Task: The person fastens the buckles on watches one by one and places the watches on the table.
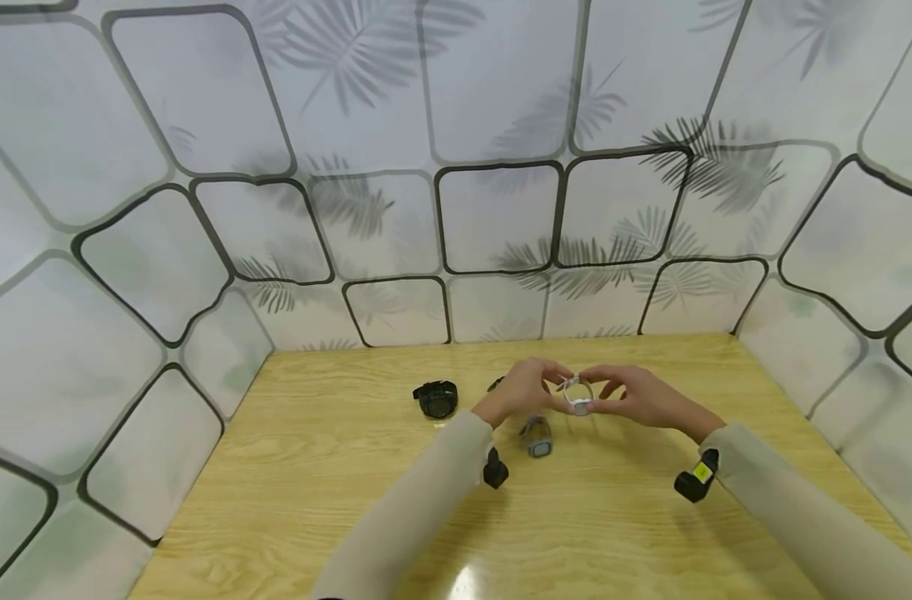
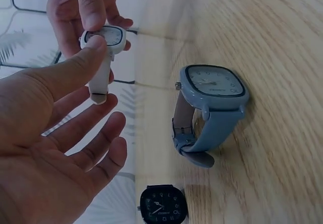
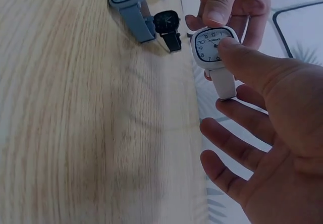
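Note:
A white wristwatch with a rounded square dial is held between both hands, raised above the table. My left hand pinches one side of it, the thumb pressing at the edge of the dial in the left wrist view. From the other side, my right hand pinches it too, thumb over the dial in the right wrist view. Its pale strap hangs below the case. A grey-blue watch stands on the table just nearer than the hands, its strap buckled into a loop.
On the wooden table, a chunky black watch lies left of the hands. A smaller black watch sits behind the grey-blue one, mostly hidden by my left hand in the head view. Patterned fabric walls enclose the back and sides.

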Demonstrator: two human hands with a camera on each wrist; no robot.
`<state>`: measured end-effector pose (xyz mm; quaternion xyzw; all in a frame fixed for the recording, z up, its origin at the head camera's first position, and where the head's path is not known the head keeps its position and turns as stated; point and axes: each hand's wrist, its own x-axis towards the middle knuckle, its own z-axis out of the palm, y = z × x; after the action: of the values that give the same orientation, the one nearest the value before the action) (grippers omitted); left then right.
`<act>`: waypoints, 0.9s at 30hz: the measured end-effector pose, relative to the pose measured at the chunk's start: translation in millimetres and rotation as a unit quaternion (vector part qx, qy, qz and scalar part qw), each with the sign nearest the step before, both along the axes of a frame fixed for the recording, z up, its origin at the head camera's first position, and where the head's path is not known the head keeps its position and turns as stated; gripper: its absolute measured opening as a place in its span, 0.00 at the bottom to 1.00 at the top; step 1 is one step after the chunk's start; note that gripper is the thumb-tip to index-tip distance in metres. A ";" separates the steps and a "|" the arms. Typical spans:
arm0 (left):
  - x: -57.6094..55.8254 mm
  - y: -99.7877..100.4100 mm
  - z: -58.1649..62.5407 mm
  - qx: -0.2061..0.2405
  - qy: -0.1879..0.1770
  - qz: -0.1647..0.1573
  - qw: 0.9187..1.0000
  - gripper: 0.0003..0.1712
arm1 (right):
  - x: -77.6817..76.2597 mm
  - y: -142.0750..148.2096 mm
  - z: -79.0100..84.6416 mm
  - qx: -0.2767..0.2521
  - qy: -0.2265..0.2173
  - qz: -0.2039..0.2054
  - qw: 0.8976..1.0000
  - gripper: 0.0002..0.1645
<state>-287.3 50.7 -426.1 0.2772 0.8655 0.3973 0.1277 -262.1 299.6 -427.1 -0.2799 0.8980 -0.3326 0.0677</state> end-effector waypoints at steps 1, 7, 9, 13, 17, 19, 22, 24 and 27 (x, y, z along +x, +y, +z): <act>-1.8 0.9 -0.5 0.001 -0.008 0.003 1.000 0.31 | -2.3 0.1 -0.8 0.000 -0.008 0.000 1.000 0.35; -4.4 7.8 -6.0 0.005 -0.060 0.019 0.998 0.30 | -12.9 3.5 -8.3 0.009 -0.050 0.012 0.999 0.35; -3.4 10.7 -7.1 0.007 -0.074 0.025 0.997 0.30 | -15.6 5.2 -11.9 0.010 -0.059 0.018 0.998 0.35; -1.8 16.8 -9.3 0.001 -0.083 0.038 0.996 0.29 | -19.1 9.6 -19.5 0.005 -0.071 0.022 0.997 0.35; -1.0 22.1 -12.0 -0.019 -0.076 0.046 0.996 0.29 | -20.0 14.2 -26.1 -0.001 -0.086 0.020 0.996 0.35; -0.9 24.1 -13.3 -0.033 -0.071 0.048 0.996 0.28 | -19.9 15.5 -28.8 -0.006 -0.094 0.019 0.995 0.36; -1.1 25.9 -16.5 -0.048 -0.069 0.053 0.995 0.28 | -19.3 16.3 -32.7 -0.016 -0.104 0.019 0.994 0.35; -1.1 26.2 -18.9 -0.050 -0.070 0.055 0.995 0.28 | -18.2 15.7 -35.0 -0.018 -0.104 0.019 0.994 0.35; -0.8 25.9 -22.9 -0.050 -0.072 0.056 0.995 0.29 | -16.7 14.0 -38.5 -0.020 -0.104 0.019 0.994 0.35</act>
<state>-288.1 76.7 -449.0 0.1921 0.8872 0.3788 0.1804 -278.8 313.6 -465.7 -0.2620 0.8736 -0.3770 0.1616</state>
